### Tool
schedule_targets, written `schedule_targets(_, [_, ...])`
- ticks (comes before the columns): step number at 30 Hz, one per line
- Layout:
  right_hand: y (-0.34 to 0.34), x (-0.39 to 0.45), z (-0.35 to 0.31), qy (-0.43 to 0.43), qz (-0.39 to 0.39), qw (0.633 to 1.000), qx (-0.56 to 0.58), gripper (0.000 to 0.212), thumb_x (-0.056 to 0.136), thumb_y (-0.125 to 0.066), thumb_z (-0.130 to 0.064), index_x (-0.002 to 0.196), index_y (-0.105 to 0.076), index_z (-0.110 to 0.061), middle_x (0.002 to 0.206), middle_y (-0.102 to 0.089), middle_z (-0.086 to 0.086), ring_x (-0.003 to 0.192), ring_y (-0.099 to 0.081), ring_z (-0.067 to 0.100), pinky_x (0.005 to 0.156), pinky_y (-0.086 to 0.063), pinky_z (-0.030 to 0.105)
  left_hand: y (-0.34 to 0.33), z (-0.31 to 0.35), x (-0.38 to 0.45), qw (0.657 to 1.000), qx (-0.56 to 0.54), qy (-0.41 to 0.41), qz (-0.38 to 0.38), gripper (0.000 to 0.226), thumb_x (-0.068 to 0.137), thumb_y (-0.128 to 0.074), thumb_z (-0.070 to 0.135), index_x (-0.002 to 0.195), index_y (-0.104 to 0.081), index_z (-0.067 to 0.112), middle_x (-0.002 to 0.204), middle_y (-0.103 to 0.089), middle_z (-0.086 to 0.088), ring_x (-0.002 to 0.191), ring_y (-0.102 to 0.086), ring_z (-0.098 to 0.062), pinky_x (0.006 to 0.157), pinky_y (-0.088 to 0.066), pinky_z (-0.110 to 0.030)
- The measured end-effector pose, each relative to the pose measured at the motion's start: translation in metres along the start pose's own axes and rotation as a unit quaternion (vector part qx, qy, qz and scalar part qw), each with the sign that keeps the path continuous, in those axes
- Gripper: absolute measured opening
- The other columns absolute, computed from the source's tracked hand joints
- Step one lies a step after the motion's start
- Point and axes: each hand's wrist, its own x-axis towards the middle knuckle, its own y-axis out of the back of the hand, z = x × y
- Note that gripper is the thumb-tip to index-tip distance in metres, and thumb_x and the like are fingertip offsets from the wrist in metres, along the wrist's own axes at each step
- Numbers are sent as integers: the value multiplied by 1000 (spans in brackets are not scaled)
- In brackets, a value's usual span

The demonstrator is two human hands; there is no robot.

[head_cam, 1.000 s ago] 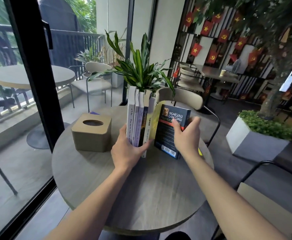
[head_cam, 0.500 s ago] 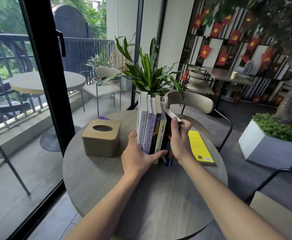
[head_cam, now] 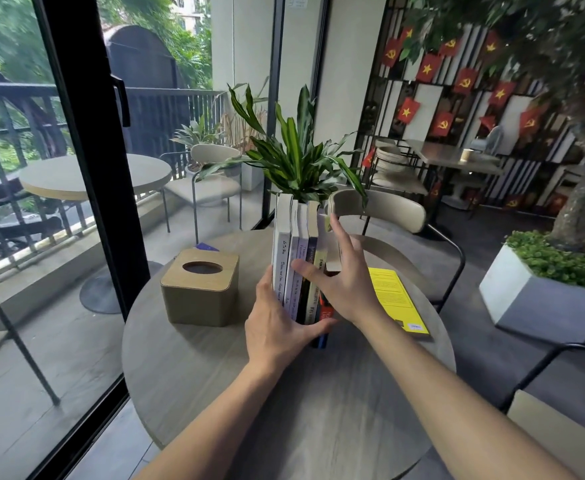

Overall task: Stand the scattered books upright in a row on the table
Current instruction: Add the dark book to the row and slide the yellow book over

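Note:
Several books (head_cam: 296, 258) stand upright in a row near the middle of the round table (head_cam: 284, 403), spines towards me. A dark book (head_cam: 324, 318) is the rightmost of the row. My left hand (head_cam: 277, 323) clasps the row's lower left side, its thumb reaching under the spines. With fingers spread, my right hand (head_cam: 344, 282) lies flat against the row's right side, thumb across the spines. A yellow book (head_cam: 395, 299) lies flat on the table to the right of the row.
A tan tissue box (head_cam: 201, 287) stands left of the books. A leafy potted plant (head_cam: 294, 157) rises right behind the row. A chair (head_cam: 381, 209) stands at the table's far side, and a glass door frame (head_cam: 76, 168) is on the left.
My right hand swung the dark book upright against the row and now rests spread on it. The yellow book beneath came into view. The camera moved closer.

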Motion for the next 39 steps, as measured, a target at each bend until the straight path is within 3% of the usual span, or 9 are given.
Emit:
schedule_targets(5, [-5,5,6,-1,7,1000,-11,100,58,-64,-80,146,-31,-48,147,-36,1,138,-36,14,109,-34,32,-7,0,1,999,7,41,29,116,48,-79,73,139,-22,28,127,-59,4,104,-64,-18,76,-53,-33])
schedule_targets(12, [-9,6,9,12,21,1000,-6,94,64,-77,-63,145,-33,-44,144,-42,-4,132,-42,10,98,-35,23,-17,1,2,995,24,81,53,108,51,-82,62,136,-27,25,122,-60,3,100,-65,-24,74,-51,-37])
schedule_targets(18, [-10,5,11,4,22,999,-25,95,64,-74,-67,146,-33,-40,147,-41,-1,132,-42,14,98,-36,25,-16,3,2,995,26,76,61,107,51,-82,64,135,-29,26,120,-60,4,97,-66,-22,72,-51,-36])
schedule_targets(23, [-4,-1,16,-10,-12,1000,22,92,72,-52,-80,150,-24,-39,154,-33,-11,135,-32,0,109,-32,31,-15,2,1,996,21,64,66,106,52,-82,64,135,-28,26,120,-60,5,98,-66,-20,73,-51,-35])
schedule_targets(25, [2,-7,29,-26,17,999,31,82,81,-38,-78,151,-24,-36,156,-34,-9,139,-33,5,114,-30,37,-16,1,1,996,17,58,66,108,51,-82,67,135,-29,24,119,-60,5,99,-65,-20,74,-52,-36])
schedule_targets(27, [10,-11,47,-58,81,995,-32,75,87,-33,-73,150,-29,-31,152,-41,-1,138,-38,15,112,-33,40,-16,0,2,996,11,52,65,111,51,-82,70,136,-29,23,119,-60,6,99,-64,-18,75,-52,-35])
schedule_targets(29, [22,-12,64,-122,122,973,-152,74,90,-41,-66,149,-31,-22,149,-43,9,137,-37,28,107,-33,44,-15,-1,2,997,6,44,61,112,51,-80,74,136,-29,22,118,-59,5,100,-63,-17,76,-53,-35])
schedule_targets(32, [40,-13,85,-260,90,918,-284,88,80,-57,-67,146,-31,-14,147,-39,20,135,-31,39,103,-30,53,-15,-2,2,998,4,40,57,114,51,-76,77,138,-27,23,119,-58,5,102,-62,-17,77,-57,-40])
schedule_targets(39, [61,-8,108,-410,-5,844,-346,140,35,-61,-93,141,-35,-4,146,-42,21,135,-37,39,106,-31,52,-16,-2,2,998,4,39,51,114,51,-75,79,138,-25,24,120,-57,5,103,-62,-15,78,-57,-39])
